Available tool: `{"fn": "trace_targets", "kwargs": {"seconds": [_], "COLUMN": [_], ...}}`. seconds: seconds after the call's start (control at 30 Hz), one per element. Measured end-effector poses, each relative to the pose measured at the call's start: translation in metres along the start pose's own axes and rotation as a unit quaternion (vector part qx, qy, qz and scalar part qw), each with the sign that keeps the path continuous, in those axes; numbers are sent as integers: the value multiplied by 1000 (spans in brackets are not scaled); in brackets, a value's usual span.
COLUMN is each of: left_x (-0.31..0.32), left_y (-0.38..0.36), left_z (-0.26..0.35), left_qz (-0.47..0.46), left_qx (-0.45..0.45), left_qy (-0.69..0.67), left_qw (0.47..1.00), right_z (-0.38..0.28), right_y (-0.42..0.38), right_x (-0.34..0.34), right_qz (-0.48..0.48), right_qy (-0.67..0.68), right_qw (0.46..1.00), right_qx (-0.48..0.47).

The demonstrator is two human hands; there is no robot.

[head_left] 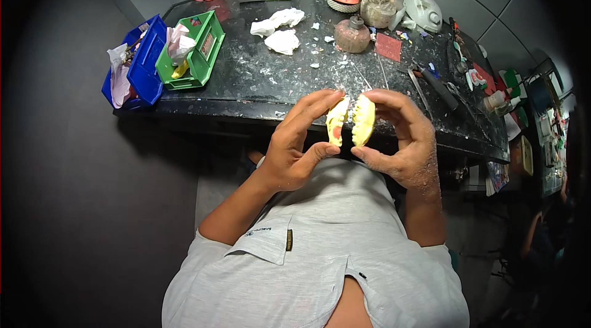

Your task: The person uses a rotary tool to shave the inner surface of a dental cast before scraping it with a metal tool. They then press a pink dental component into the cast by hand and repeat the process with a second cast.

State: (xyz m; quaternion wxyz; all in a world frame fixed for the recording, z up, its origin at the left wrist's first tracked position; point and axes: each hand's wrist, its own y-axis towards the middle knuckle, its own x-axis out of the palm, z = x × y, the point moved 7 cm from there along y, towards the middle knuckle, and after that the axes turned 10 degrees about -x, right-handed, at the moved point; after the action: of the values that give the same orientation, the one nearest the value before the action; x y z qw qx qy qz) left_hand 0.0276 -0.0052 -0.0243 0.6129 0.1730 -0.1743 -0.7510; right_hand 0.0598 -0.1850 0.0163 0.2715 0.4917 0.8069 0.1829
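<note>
Two yellow dental casts are held up over the bench's front edge, tooth sides facing each other with a narrow gap between. My left hand (pixel 297 143) grips the left dental cast (pixel 334 123) between thumb and fingertips; a reddish-pink patch shows on its lower part. My right hand (pixel 406 137) pinches the right dental cast (pixel 365 121) the same way, thumb below and fingers above. Pale dust or crumbs cling to the right hand and wrist. The casts' inner surfaces are partly turned away from view.
A green bin (pixel 206 57) and a blue bin (pixel 144 60) stand at the left edge of the black bench (pixel 246 75). Crumpled tissues (pixel 282 41), a glass burner (pixel 352 35) and a pink wax sheet (pixel 388 47) lie farther back. Hand tools (pixel 437 89) are at the right.
</note>
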Motion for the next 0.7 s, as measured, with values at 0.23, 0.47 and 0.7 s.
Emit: {"fn": "trace_targets", "kwargs": {"seconds": [0.23, 0.47, 0.7], "left_x": [4, 4, 3], "left_y": [-1, -1, -2], "left_z": [-2, 0, -3], "left_qz": [-10, 4, 5], "left_qx": [-23, -25, -22], "left_qy": [-39, -76, -55], "left_qw": [999, 997, 998], "right_z": [2, 2, -2], "right_y": [-2, -3, -6], "right_x": [8, 12, 16], "right_qz": [-16, -37, -16], "right_qy": [-39, -105, -153], "right_qw": [998, 990, 983], "right_qx": [-46, -84, -99]}}
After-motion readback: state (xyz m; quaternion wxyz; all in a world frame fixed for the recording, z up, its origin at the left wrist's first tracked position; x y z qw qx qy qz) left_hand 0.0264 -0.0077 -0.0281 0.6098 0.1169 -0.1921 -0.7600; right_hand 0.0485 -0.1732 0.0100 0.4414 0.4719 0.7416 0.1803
